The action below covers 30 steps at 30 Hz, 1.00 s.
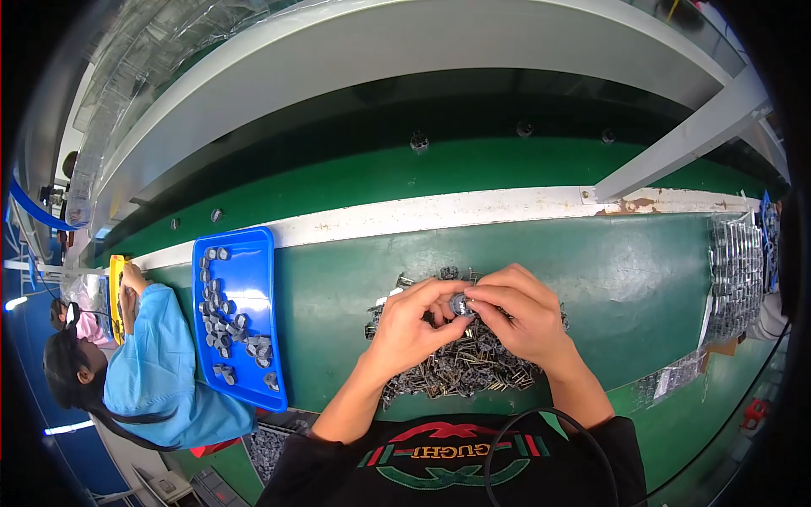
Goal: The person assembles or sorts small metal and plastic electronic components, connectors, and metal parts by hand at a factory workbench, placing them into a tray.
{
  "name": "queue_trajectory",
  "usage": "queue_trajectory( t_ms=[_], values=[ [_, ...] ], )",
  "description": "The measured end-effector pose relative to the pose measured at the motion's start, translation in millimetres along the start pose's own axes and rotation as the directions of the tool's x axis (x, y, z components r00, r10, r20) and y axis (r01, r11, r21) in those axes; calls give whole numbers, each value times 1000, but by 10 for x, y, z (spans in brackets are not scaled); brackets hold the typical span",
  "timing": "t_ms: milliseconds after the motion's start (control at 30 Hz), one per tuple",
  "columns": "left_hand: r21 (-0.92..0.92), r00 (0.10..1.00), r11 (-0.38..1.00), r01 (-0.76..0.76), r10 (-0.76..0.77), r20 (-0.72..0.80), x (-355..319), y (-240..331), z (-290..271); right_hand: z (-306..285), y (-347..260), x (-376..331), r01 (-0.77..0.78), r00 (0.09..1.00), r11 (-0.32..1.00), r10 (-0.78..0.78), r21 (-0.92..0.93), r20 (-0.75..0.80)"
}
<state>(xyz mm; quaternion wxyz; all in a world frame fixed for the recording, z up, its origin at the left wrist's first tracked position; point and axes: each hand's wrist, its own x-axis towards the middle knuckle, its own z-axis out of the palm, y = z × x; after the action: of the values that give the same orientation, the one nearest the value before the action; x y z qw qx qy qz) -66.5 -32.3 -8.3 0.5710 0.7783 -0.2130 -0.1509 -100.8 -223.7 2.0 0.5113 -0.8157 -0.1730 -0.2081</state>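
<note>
Between both hands, above a pile, is a small round grey knob-like part (460, 305). My left hand (410, 328) pinches it from the left with thumb and forefinger. My right hand (522, 314) has its fingertips closed on the part's right side; whether a second piece is between them is too small to make out. Beneath the hands spreads a heap of small dark parts with metal shafts (460, 372), partly hidden by them. To the left, a blue tray (281, 338) holds several loose grey knob-like pieces (221, 306).
A green worktop (625, 262) carries the heap and the tray. Stacked clear plastic trays (733, 279) stand at the right. A white rail (405, 211) and slanting post (688, 135) lie beyond. At left, a co-worker in a blue top (160, 372) reaches to a yellow tray (117, 296).
</note>
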Motion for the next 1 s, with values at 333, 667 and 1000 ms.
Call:
queue_trajectory(
  t_ms=[333, 667, 1000],
  values=[
    [-217, 998, 976, 2, 12, 65, 3, 35, -15, 41, -72, -11, 67, 998, 996, -68, -59, -18],
    [-388, 988, 911, 139, -100, 121, 53, -34, -229, 4, -17, 5, -72, 997, 994, 74, 81, -13],
    [584, 922, 799, 141, 110, -372, 1376, -688, -1044, -86, 218, -10, -133, 971, 926, 193, -355, 141]
  ],
)
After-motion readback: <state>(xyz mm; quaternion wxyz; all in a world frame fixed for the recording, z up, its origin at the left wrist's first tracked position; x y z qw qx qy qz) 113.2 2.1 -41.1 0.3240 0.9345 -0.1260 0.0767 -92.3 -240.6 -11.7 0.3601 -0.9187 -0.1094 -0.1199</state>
